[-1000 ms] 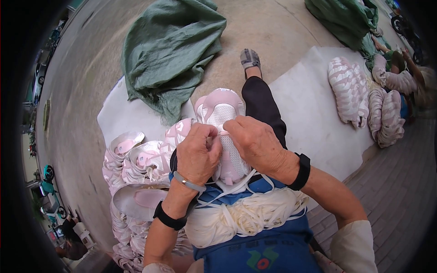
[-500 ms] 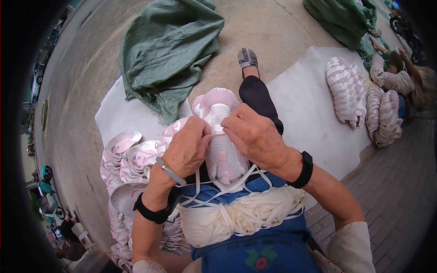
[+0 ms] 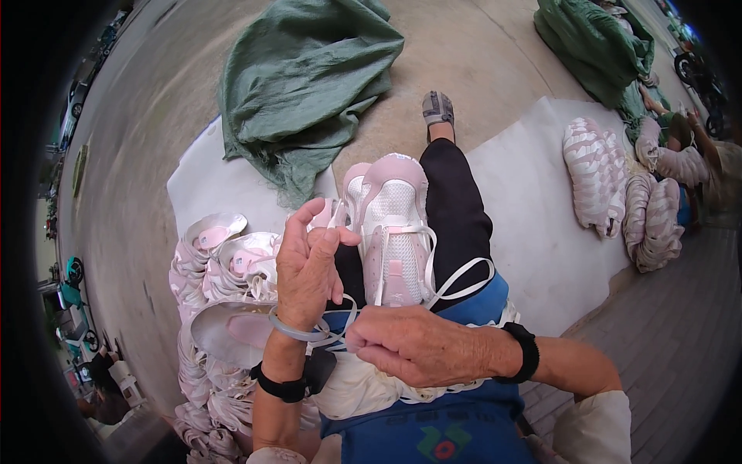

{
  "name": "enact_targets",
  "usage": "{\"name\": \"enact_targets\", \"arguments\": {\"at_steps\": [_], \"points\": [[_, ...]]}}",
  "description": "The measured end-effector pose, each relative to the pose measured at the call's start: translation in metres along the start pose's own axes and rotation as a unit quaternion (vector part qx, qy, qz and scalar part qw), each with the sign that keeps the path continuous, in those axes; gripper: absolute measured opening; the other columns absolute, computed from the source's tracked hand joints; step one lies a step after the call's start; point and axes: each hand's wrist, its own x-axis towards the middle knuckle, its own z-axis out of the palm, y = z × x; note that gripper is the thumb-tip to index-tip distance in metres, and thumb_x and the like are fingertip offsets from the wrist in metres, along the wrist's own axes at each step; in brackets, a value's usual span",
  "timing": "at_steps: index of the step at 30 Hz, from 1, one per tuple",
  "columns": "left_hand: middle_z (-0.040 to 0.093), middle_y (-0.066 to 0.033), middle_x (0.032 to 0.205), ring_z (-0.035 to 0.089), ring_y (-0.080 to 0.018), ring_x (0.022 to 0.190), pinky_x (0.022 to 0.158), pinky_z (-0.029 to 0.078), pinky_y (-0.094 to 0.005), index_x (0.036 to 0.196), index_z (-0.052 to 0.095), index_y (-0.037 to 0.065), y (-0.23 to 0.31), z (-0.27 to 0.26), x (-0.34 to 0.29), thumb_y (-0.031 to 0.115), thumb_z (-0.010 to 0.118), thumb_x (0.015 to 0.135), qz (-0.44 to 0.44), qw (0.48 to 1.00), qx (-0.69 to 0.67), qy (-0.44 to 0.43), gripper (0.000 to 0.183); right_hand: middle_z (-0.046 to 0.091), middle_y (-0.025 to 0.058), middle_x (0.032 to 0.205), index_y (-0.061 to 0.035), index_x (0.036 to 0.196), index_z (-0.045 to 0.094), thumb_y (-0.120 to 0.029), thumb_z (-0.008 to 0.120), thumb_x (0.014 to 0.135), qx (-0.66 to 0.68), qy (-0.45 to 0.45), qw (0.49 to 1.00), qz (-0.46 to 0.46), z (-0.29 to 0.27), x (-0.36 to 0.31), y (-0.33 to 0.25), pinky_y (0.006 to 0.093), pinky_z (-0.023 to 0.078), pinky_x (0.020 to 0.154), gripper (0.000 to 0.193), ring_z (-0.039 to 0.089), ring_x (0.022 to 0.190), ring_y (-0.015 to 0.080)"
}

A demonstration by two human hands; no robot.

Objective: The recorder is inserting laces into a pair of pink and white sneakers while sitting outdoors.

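Observation:
A pink and white sneaker [image 3: 399, 251] rests on my lap between my legs, toe pointing away, with white mesh on top. White shoelace [image 3: 472, 272] runs through its upper holes and loops out to the right. My left hand [image 3: 308, 267] is raised left of the sneaker, thumb pinched toward the fingers at what looks like a lace end, index finger stretched up. Low in front of the heel, my right hand [image 3: 421, 346] is closed on lace; its fingertips are partly hidden. Below it lies a bundle of cream laces [image 3: 348, 394] on my blue apron [image 3: 433, 433].
Stacked pink and white shoes [image 3: 224, 255] stand close by on my left. A green cloth sack [image 3: 305, 85] lies ahead on a white sheet [image 3: 525, 178]. More shoe bundles [image 3: 595, 178] are at the right, near another person [image 3: 707, 166] and a second green sack [image 3: 591, 46].
Both hands have left the sneaker's tongue. My right hand has come down toward my lap with lace, and my left has shifted slightly left. Lace now crosses the upper holes.

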Motion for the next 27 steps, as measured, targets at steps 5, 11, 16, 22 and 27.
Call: {"name": "enact_targets", "arguments": {"at_steps": [5, 11, 16, 22, 27], "points": [[0.068, -0.0100, 0.094, 0.047, -0.0033, 0.043, 0.036, 0.040, -0.0175, 0.115, 0.056, -0.003, -0.004, 0.004, -0.018, 0.024, 0.056, 0.098, -0.050, 0.999, -0.001, 0.021, 0.032, 0.060, 0.0069, 0.067, 0.0017, 0.088, 0.057, -0.008, 0.057, 0.091, 0.086, 0.194, 0.944, 0.253, -0.022, 0.012, 0.014, 0.0275, 0.045, 0.048, 0.011, 0.059, 0.054, 0.0124], [0.058, -0.0018, 0.069, 0.050, -0.0039, 0.046, 0.041, 0.044, -0.0186, 0.108, 0.058, -0.002, -0.008, 0.021, -0.028, 0.025, 0.051, 0.100, -0.028, 0.999, -0.031, -0.012, 0.029, 0.062, 0.0025, 0.072, 0.0043, 0.105, 0.061, -0.012, 0.058, 0.095, 0.148, 0.258, 0.928, 0.222, -0.013, 0.015, 0.024, 0.0194, 0.048, 0.052, 0.020, 0.057, 0.059, 0.0045], [0.056, -0.0008, 0.068, 0.051, -0.0047, 0.047, 0.045, 0.046, -0.0192, 0.105, 0.055, -0.001, -0.011, 0.026, -0.033, 0.024, 0.048, 0.102, -0.001, 0.999, 0.015, -0.037, 0.026, 0.063, 0.0061, 0.078, 0.0048, 0.104, 0.063, -0.012, 0.059, 0.093, 0.123, 0.242, 0.938, 0.214, -0.016, 0.009, 0.022, 0.0217, 0.049, 0.055, 0.020, 0.060, 0.062, 0.0079], [0.053, 0.0006, 0.069, 0.051, -0.0051, 0.052, 0.049, 0.046, -0.0195, 0.108, 0.055, -0.001, -0.001, 0.033, -0.041, 0.024, 0.044, 0.103, 0.077, 0.981, 0.165, -0.073, 0.027, 0.062, 0.0119, 0.086, 0.0019, 0.104, 0.064, -0.014, 0.060, 0.090, -0.035, 0.228, 0.965, 0.123, -0.026, 0.010, 0.018, 0.0284, 0.050, 0.063, 0.022, 0.063, 0.071, 0.0162], [0.042, 0.0023, 0.062, 0.039, -0.0044, 0.044, 0.044, 0.051, -0.0245, 0.100, 0.054, -0.002, 0.065, 0.001, -0.062, 0.025, 0.046, 0.102, 0.028, 0.992, -0.122, 0.022, 0.028, 0.062, 0.0140, 0.084, 0.0026, 0.101, 0.063, -0.011, 0.059, 0.089, -0.009, 0.257, 0.944, 0.206, -0.033, -0.004, 0.010, 0.0311, 0.049, 0.066, 0.018, 0.062, 0.072, 0.0235]]}}
